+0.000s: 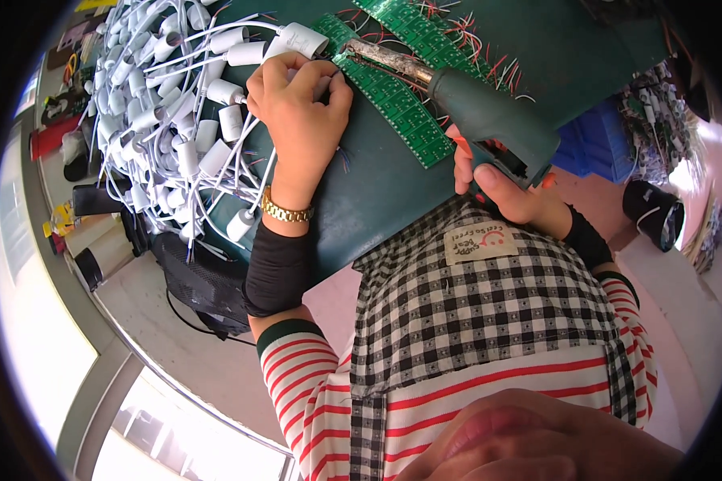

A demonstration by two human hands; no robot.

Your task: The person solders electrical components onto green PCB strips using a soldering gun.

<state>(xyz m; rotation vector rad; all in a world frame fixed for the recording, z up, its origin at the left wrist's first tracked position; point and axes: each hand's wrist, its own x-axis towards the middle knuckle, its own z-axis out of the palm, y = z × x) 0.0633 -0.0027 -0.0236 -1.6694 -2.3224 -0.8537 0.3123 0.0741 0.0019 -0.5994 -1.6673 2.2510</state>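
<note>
My right hand grips the handle of a green soldering gun. Its long metal front end points left and rests over a strip of green circuit boards. My left hand is closed at the left end of that strip, fingers curled round a white cylindrical cable housing whose lower part they partly hide. What the fingertips press on cannot be made out. A second green board strip lies farther back, with short red and white wires along it.
A large heap of white cable housings with white cables covers the left of the dark green table. Blue bins stand beyond its right side. A black mesh bag is below the left edge.
</note>
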